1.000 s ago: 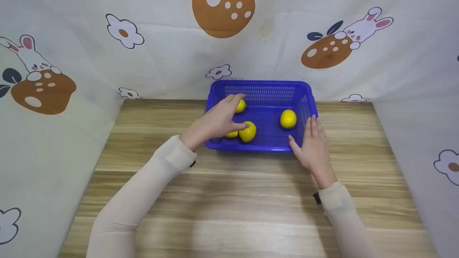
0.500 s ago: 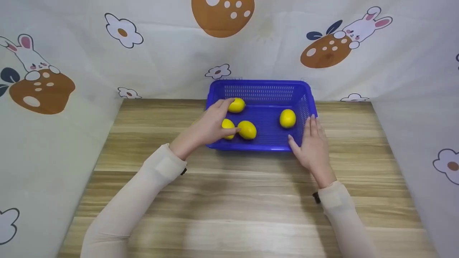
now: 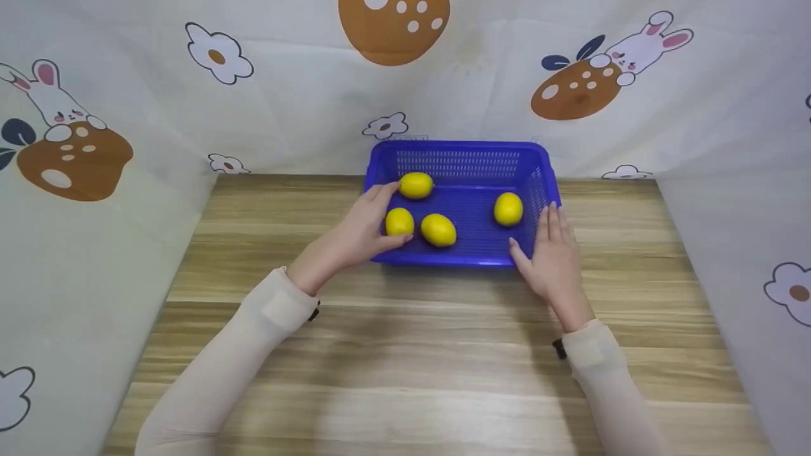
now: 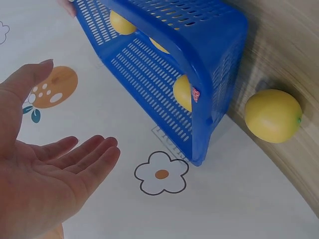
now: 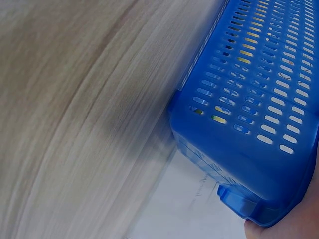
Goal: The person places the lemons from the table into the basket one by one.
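Note:
A blue plastic basket stands against the back wall with several lemons inside. In the head view, one lemon is at the back left. Two more, the left front lemon and another lemon, lie side by side near the front. A further lemon lies on the right. My left hand reaches over the basket's left end, fingers spread and holding nothing; the left wrist view shows its bare palm. My right hand rests on the right front corner, fingers straight along the rim.
The left wrist view shows one more lemon on the table just outside the basket's end, hidden in the head view. The wooden table extends in front. Patterned cloth walls close off the back and sides.
My left hand has drawn back leftward from above the lemons, uncovering the back left and front left ones. My right hand and the basket stay in place.

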